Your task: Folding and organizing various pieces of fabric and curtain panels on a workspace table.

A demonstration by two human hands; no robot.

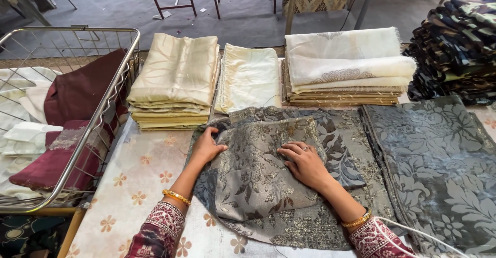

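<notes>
A grey cloth with a gold floral weave (258, 175) lies partly folded on the table in front of me. My left hand (206, 145) grips its upper left edge, fingers curled over the fold. Flat on the middle of the folded part rests my right hand (304, 162), fingers spread and pressing down. Both wrists wear gold bangles under red patterned sleeves.
Another grey floral cloth (439, 160) lies spread at the right. Behind are a cream stack (175, 80), a pale folded piece (250, 77), a white and gold stack (343, 67) and a camouflage pile (457, 46). A wire basket (111, 98) with maroon and white cloth stands at the left.
</notes>
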